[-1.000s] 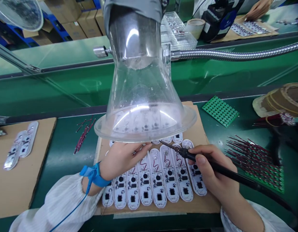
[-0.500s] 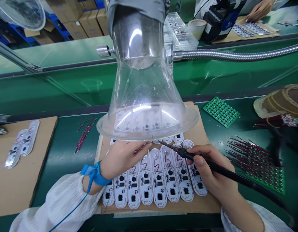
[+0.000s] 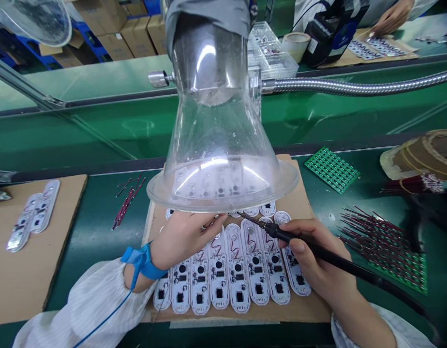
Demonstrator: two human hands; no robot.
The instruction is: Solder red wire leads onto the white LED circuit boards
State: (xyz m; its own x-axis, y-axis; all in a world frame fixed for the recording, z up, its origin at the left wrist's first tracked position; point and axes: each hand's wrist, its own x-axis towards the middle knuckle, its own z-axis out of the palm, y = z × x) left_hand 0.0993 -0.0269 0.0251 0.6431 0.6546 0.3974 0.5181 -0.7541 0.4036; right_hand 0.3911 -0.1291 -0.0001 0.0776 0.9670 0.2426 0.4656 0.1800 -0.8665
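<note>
A row of several white oval circuit boards lies side by side on a cardboard sheet. My right hand grips a black soldering iron, its tip at the top end of the boards, just under the hood's rim. My left hand rests on the boards' left side, fingers pinched together towards the tip; what they hold is too thin to name. A blue wrist strap circles that wrist.
A clear fume hood on a flexible metal arm hangs over the boards. Red wires lie left, more wires on a green panel right. Another green panel, tape roll, left cardboard with boards. Another person's hand far back.
The view has drifted slightly. The iron's tip and both hands stay at almost the same spot on the boards.
</note>
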